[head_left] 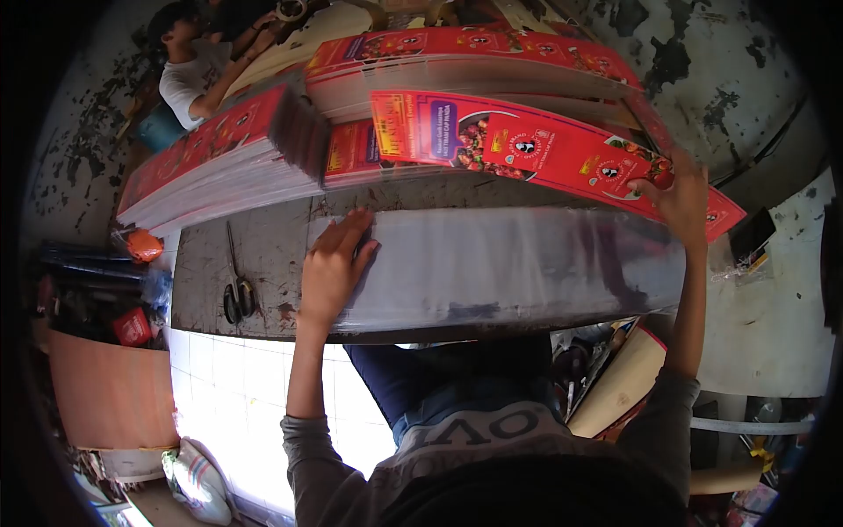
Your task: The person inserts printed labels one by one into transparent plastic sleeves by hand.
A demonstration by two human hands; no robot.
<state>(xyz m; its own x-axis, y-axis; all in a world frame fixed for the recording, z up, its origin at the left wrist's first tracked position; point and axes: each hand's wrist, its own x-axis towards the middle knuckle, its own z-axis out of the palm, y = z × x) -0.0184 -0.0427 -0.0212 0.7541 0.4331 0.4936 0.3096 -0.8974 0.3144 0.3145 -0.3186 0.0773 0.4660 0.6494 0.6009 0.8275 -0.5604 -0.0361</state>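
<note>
My right hand (pixel 680 198) grips the right part of a long red printed strip (pixel 553 151), its thumb on the printed face. The strip slants over a stack of similar red strips (pixel 351 149). Below it, a long translucent plastic sheet or sleeve (pixel 500 263) lies flat along the dark worktable (pixel 198 272). At its left end my left hand (pixel 338 263) rests on the plastic, palm down, with thumb and fingers apart.
Black-handled scissors (pixel 237 299) lie on the table's left part. More red strips are stacked at the left (pixel 206 158) and at the back (pixel 474 44). Another person (pixel 189 75) is at the upper left. An orange item (pixel 144 246) hangs near the left stack.
</note>
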